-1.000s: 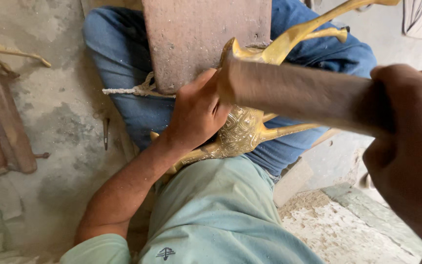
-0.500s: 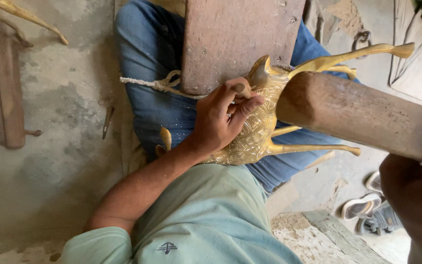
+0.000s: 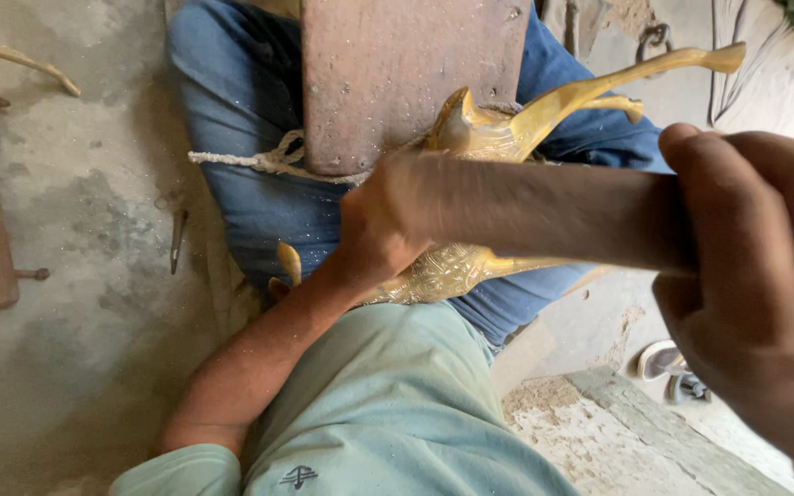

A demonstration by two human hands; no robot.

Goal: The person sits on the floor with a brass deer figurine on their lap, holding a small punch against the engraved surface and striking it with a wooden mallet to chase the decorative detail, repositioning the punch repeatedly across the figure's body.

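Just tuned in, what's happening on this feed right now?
A person sits on a concrete floor with a golden metal animal figure across their lap, resting against a reddish wooden block. The left hand presses down on the figure's patterned body. The right hand has its grip closed around a thick wooden handle, which is raised over the figure and motion-blurred. Its far end is too blurred to make out.

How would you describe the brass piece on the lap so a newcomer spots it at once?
Start at the blue jeans and the reddish-brown board lying across the lap. Just below the board's lower edge, partly under the left hand, sits the golden brass figure, with long thin curved parts reaching up to the right. It is the only shiny yellow metal thing there; the wooden handle in the right hand is dull brown.
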